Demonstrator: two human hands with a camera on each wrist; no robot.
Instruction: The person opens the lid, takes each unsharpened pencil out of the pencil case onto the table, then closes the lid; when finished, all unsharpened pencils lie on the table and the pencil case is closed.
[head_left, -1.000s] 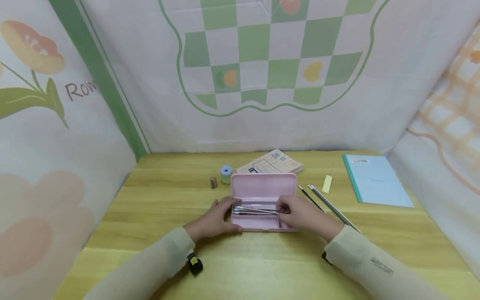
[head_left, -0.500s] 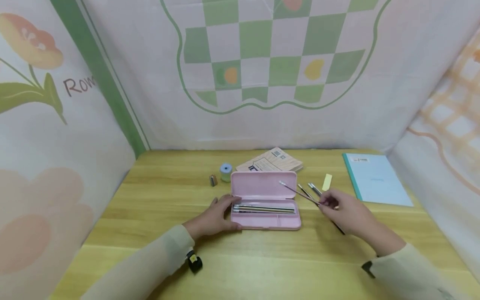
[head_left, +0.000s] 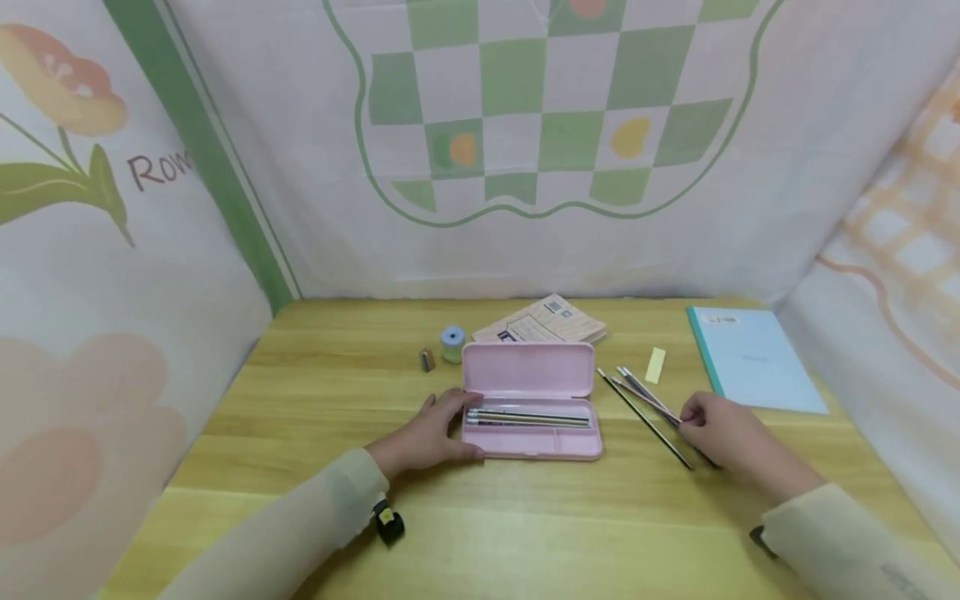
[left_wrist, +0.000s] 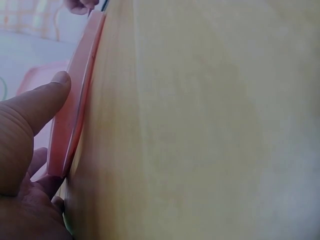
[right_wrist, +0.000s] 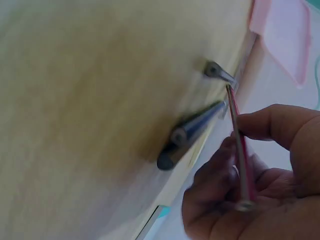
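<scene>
A pink pencil case (head_left: 528, 371) lies with its lid up at the middle of the table, several pencils (head_left: 528, 418) in its long rear compartment. My left hand (head_left: 431, 437) grips its left end, the thumb (left_wrist: 47, 100) against the front wall and the fingers at the end and rear. Right of the case, my right hand (head_left: 727, 429) pinches a thin reddish pencil (right_wrist: 240, 145) between thumb and fingers, just above the loose pencils. A black-striped pencil (head_left: 645, 417) lies alone beside the case; darker pencils (right_wrist: 192, 125) lie partly under my right hand.
Behind the case lies a stack of tan notebooks (head_left: 536, 325). A small sharpener (head_left: 427, 360) and a blue-topped round container (head_left: 452, 343) stand at the left. A pale yellow strip (head_left: 656, 365) and a light blue notebook (head_left: 761, 362) lie at the right.
My right hand has lifted a pencil out of the case and carried it right, lowering it to the loose pencils. My left hand has stayed at the case.
</scene>
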